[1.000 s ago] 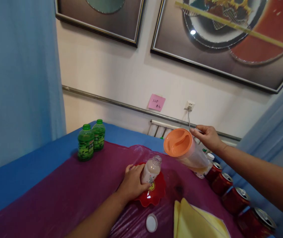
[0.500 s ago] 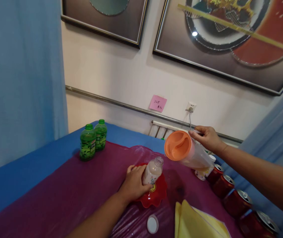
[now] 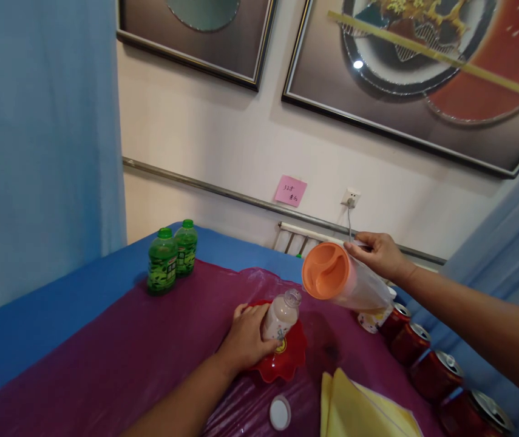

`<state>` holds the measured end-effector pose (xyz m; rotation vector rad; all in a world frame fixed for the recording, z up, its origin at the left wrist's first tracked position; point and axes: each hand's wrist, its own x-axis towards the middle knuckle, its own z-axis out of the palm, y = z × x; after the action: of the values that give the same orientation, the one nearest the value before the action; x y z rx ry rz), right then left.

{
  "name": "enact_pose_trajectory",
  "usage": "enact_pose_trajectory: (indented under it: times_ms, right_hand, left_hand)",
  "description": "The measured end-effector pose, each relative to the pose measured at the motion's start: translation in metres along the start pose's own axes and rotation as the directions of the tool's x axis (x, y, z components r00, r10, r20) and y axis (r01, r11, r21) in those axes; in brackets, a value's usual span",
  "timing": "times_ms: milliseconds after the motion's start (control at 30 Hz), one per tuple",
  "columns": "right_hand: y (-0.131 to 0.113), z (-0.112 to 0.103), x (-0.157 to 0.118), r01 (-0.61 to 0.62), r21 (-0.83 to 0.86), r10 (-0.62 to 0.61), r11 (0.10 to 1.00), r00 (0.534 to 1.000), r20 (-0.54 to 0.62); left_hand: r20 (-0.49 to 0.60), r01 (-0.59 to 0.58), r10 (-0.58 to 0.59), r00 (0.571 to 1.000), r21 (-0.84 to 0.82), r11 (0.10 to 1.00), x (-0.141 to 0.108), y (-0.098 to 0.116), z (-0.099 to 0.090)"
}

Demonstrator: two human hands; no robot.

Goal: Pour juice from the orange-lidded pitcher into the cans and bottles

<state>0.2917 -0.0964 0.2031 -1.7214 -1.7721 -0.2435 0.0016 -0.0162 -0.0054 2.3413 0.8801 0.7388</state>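
Observation:
My left hand (image 3: 247,337) is wrapped round a small clear bottle (image 3: 281,315) of pale liquid, uncapped and leaning a little to the right over a red scalloped dish (image 3: 286,361). My right hand (image 3: 380,255) grips the handle of a translucent pitcher (image 3: 362,291). The pitcher lies tipped in the air, its orange lid (image 3: 326,271) facing left, above and right of the bottle's mouth. Some light brown liquid rests inside the pitcher. No stream between pitcher and bottle can be made out. A white cap (image 3: 280,413) lies on the purple cover in front of the dish.
Two green bottles (image 3: 162,264) stand at the back left. Several red cans (image 3: 436,373) line the right edge, with a white patterned container (image 3: 371,320) behind them. A folded yellow cloth (image 3: 362,406) lies at the front right of the purple cover (image 3: 150,358).
The pitcher has dipped very slightly. Both hands keep their holds, and the camera view has shifted a little.

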Motion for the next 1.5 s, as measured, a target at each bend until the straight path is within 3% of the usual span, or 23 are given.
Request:
enact_pose_trajectory:
  times_ms: [1500]
  right_hand:
    - [-0.013, -0.008, 0.005, 0.029, -0.026, -0.029, 0.999, 0.999, 0.016]
  left_hand:
    - [0.002, -0.014, 0.014, 1.000, -0.015, 1.000, -0.001, 0.000, -0.001]
